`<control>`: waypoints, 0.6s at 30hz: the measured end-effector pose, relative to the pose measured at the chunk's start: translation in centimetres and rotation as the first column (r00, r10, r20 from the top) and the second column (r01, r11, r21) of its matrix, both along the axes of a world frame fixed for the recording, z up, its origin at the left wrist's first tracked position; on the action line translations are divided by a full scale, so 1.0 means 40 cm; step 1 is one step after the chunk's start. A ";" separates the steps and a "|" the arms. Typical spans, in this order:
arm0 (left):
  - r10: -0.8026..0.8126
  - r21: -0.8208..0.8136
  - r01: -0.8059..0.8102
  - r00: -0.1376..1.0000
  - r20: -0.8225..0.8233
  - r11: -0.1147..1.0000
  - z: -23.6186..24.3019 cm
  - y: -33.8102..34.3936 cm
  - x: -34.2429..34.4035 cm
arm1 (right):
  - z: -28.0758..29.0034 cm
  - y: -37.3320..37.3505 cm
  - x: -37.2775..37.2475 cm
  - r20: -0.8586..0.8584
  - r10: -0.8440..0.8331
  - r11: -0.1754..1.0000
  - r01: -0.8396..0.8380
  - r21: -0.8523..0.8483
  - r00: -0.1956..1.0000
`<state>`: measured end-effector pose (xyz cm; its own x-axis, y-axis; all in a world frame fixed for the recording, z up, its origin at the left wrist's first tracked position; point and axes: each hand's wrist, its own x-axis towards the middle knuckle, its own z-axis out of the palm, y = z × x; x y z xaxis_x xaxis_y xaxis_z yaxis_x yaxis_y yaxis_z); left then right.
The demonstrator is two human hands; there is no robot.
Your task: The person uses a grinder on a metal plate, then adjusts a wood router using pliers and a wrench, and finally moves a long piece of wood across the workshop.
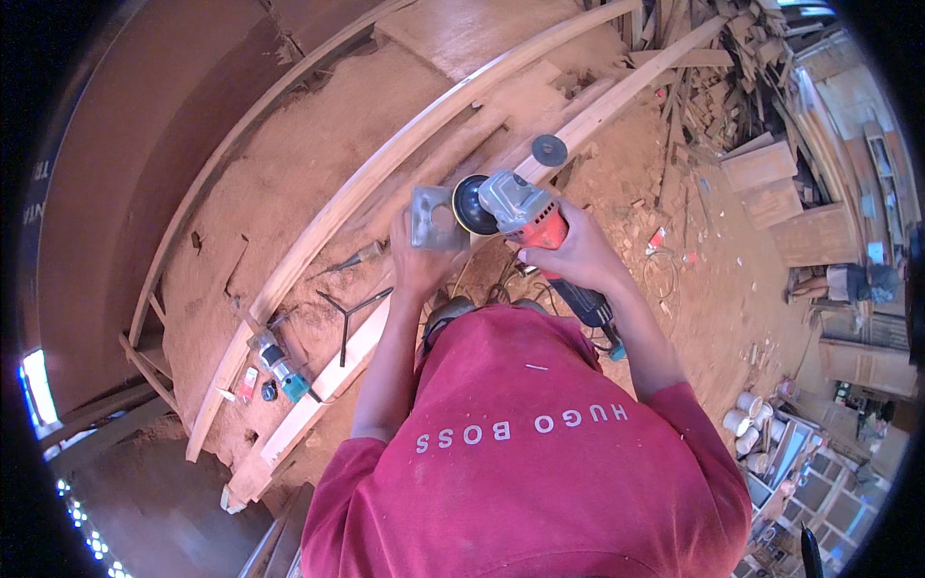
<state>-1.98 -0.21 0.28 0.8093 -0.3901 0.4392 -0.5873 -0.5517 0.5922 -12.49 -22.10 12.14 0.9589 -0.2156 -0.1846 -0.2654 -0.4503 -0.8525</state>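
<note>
My right hand (pixel 584 249) is wrapped round the red and grey body of an angle grinder (pixel 525 207). A round black pad (pixel 474 204) is on the grinder's head, facing left. In my left hand (pixel 421 268) is a grey, squarish piece with a round opening (pixel 436 220), its material hard to tell. The pad sits right beside this piece; whether they touch cannot be made out. Just beyond the grinder, a dark round disc (pixel 549 150) rests on a long wooden beam (pixel 602 116). Both hands are over the beam, in front of my body.
A second, curved beam (pixel 356 197) runs farther off. To the left lie a teal and grey power tool (pixel 282 370), a Y-shaped dark metal tool (pixel 347 313) and a handled tool (pixel 361 256). Wood scraps (pixel 742 77) pile up at far right. Another person (pixel 848 283) is at the right edge.
</note>
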 end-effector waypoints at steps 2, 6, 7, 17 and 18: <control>0.050 -0.001 -0.050 0.998 0.037 0.999 -0.026 0.004 0.021 | -0.009 -0.001 0.000 -0.019 0.003 1.000 -0.002 0.013 1.000; 0.106 -0.015 -0.105 0.988 0.113 0.994 -0.050 0.013 0.041 | 0.002 0.009 0.003 -0.041 0.020 1.000 -0.020 0.000 0.999; 0.119 -0.019 -0.118 0.986 0.119 0.993 -0.050 0.010 0.041 | 0.005 0.011 0.003 -0.045 0.020 1.000 -0.020 0.004 0.999; 0.119 0.043 -0.131 0.969 0.217 0.990 -0.069 -0.011 0.048 | -0.001 0.034 0.007 0.010 0.060 0.993 -0.061 0.099 0.998; 0.113 0.044 -0.127 0.965 0.237 0.991 -0.072 -0.008 0.047 | -0.005 0.028 0.004 -0.012 0.048 0.995 -0.047 0.085 0.999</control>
<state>-0.09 -0.53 -2.62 0.7291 -0.3273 0.6010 -0.6332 -0.6558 0.4110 -12.35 -20.99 11.94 0.9647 -0.1533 -0.2141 -0.2581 -0.3894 -0.8842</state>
